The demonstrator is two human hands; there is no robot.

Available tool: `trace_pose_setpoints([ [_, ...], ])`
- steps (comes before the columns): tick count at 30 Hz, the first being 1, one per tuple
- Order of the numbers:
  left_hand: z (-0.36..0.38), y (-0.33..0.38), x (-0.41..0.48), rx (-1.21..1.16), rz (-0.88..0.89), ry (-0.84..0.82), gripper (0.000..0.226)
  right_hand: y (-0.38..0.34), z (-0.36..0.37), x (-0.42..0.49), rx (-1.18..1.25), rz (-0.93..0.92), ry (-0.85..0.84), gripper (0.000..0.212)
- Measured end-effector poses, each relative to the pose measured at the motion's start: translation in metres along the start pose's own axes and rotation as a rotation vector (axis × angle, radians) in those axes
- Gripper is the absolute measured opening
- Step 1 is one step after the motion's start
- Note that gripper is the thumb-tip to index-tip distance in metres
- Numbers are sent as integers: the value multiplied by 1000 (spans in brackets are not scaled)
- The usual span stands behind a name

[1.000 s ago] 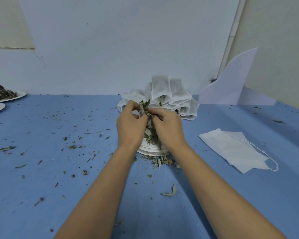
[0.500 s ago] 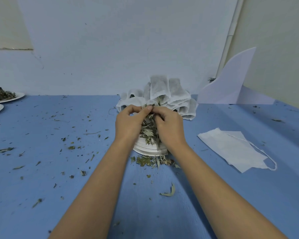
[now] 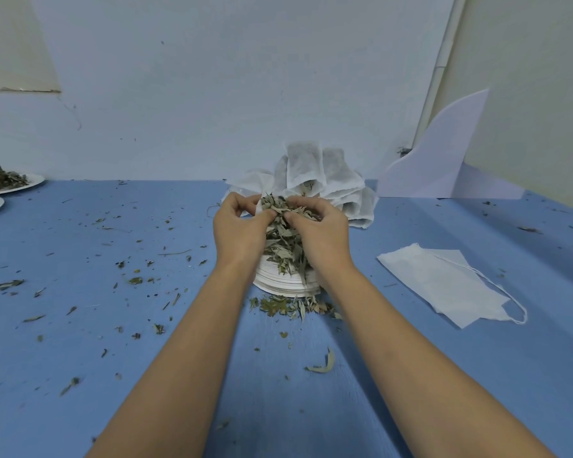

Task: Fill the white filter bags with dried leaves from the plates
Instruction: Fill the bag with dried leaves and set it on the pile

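- head view, looking down along two bare forearms to a blue counter [image 3: 80,325] strewn with leaf crumbs.
- both hands meet over a stack of white plates [image 3: 278,285] in the middle of the counter. a loose clump of dried leaves [image 3: 283,247] is heaped on it between the palms.
- the left hand [image 3: 237,231] has its fingers [image 3: 242,203] curled, pinching a sliver of white that looks like the mouth of a filter bag [image 3: 258,208] (the rest is hidden behind leaves and hand).
- the right hand [image 3: 325,236] has its fingers [image 3: 299,215] curled round a tuft of the dried leaves, its fingertips almost touching the left thumb.
- what the coming move seems to turn on: the bag's opening sits just to the left of the right fingertips. the long leaf blades trail down toward the viewer, so the right hand is the one placed to push them in.
- just behind the hands stands a heap of white bags [image 3: 311,173], one showing leaf inside.
- well apart on the right lie flat empty bags [image 3: 444,282]. at the far left edge are two more plates [image 3: 30,181].
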State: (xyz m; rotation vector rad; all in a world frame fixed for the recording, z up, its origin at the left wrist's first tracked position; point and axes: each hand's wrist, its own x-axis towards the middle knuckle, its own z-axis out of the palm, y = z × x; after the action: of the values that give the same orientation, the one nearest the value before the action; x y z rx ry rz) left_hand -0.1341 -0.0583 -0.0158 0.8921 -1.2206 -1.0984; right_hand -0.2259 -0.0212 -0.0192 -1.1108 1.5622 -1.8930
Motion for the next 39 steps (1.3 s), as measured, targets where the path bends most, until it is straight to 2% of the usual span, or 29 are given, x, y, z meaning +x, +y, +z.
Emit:
trace_pose_setpoints([
  [5,3,-2,-2,65,87,83,31,-3,1,-5,-104,-153,11,21],
  [8,4,-1,-3,6,99,135,34,-3,4,-11,-161,-274,42,19],
  [13,5,2,-5,-22,104,172,33,-5,8,-15,-153,-267,15,22],
  [19,11,6,-6,-167,-42,56,32,-5,3,-10,-133,-229,85,20],
  [25,13,4,-7,-210,-145,-127,23,-1,-1,-3,-256,-238,141,16],
  [28,15,0,-9,-224,-152,-130,20,-1,-1,-2,-342,-284,94,22],
  [32,11,-3,-5,-237,-178,-103,29,-3,1,-2,-414,-309,-16,32],
  [36,9,-3,-2,-225,-204,-198,45,-4,-3,-1,-347,-259,-68,41],
  [39,6,-3,1,-150,-184,-182,55,-4,-6,0,-241,-178,-186,54],
])
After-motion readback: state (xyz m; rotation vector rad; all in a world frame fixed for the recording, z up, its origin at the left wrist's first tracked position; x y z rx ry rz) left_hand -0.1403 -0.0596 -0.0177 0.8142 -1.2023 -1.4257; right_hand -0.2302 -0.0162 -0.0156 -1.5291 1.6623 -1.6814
